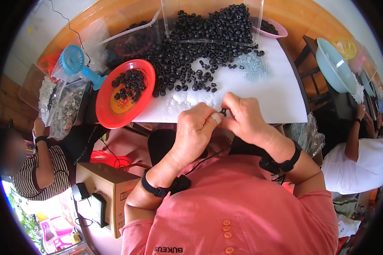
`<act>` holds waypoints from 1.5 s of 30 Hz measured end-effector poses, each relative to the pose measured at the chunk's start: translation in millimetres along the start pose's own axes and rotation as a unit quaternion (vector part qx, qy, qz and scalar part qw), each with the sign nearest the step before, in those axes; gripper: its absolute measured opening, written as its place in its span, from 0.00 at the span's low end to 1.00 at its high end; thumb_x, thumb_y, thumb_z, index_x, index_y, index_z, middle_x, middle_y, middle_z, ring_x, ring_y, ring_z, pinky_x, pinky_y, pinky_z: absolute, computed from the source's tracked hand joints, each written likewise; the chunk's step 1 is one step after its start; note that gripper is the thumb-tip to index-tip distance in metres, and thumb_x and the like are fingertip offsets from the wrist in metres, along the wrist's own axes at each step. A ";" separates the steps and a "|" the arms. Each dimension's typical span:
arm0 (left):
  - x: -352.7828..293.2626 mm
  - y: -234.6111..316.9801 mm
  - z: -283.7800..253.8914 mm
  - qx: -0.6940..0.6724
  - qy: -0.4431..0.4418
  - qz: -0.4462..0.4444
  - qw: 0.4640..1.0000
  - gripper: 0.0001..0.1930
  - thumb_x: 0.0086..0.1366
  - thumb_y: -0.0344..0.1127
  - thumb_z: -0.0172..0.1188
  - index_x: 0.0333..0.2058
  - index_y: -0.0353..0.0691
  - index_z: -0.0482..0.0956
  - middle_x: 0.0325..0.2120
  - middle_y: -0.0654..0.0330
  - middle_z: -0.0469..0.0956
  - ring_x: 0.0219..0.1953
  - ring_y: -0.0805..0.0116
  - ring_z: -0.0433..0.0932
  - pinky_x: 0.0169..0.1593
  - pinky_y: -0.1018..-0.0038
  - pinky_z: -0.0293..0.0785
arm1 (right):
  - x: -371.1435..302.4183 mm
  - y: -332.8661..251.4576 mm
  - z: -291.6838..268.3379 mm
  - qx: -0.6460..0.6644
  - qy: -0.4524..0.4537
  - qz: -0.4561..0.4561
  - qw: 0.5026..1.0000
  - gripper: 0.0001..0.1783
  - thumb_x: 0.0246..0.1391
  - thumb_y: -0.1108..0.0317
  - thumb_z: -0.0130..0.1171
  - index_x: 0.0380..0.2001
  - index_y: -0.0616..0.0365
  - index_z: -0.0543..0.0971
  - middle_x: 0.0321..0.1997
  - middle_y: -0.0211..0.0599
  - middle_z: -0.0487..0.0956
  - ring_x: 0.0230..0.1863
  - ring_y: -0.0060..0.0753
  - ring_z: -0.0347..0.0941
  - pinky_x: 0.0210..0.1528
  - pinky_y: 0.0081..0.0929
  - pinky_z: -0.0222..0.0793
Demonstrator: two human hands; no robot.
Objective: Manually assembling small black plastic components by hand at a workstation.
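Observation:
My left hand (195,127) and my right hand (247,120) meet just above the near edge of the white tabletop (285,97). Both are closed, fingertips pinching a small black part (223,112) between them. Fingers hide most of it. Something pale covers the tip of my left thumb. Beyond my hands spreads a heap of small black ring-like parts (187,59), with a few loose ones at its near side. Light-blue clear little pieces (253,67) lie in a patch to the right. On the left, a red plate (148,91) holds more black parts.
A clear plastic bin (164,25) lies tipped at the back, black parts spilling from it. A blue fan (72,59) stands left of the plate, near a tray of clear pieces (68,106). A pink bowl (281,30) sits far right. Other people work at both sides.

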State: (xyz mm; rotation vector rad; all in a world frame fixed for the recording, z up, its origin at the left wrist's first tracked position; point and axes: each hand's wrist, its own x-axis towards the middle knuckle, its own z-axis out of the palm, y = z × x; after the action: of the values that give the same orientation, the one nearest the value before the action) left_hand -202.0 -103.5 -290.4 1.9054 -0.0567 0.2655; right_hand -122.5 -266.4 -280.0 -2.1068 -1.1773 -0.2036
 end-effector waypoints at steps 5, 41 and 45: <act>9.8 -7.7 9.0 0.137 0.068 0.230 0.961 0.14 0.48 0.17 0.59 0.36 0.34 0.80 0.32 0.55 0.75 0.36 0.54 0.71 0.38 0.64 0.72 | 20.9 9.2 -6.6 -0.160 -0.095 0.085 0.979 0.13 0.40 0.68 0.65 0.28 0.63 0.75 0.25 0.49 0.80 0.30 0.53 0.78 0.33 0.45 0.72; 52.7 -28.3 28.9 0.226 0.052 0.231 0.945 0.07 0.46 0.23 0.62 0.25 0.40 0.77 0.26 0.62 0.73 0.33 0.58 0.69 0.37 0.64 0.70 | 32.6 32.0 -23.2 0.060 -0.116 0.224 0.966 0.05 0.41 0.75 0.57 0.24 0.64 0.80 0.26 0.50 0.80 0.30 0.50 0.78 0.34 0.42 0.72; 53.0 -29.1 28.1 0.205 0.036 0.211 0.955 0.08 0.48 0.23 0.66 0.29 0.37 0.80 0.25 0.62 0.73 0.31 0.59 0.67 0.37 0.68 0.68 | 34.4 32.6 -25.4 -0.002 -0.145 0.219 0.965 0.06 0.43 0.71 0.58 0.23 0.61 0.81 0.30 0.49 0.81 0.36 0.55 0.77 0.39 0.46 0.71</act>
State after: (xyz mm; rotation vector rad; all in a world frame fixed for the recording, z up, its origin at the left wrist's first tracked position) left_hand -141.1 -114.9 -315.0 2.2820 -0.3890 0.6794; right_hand -72.0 -270.2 -262.2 -2.3945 -0.8305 0.3159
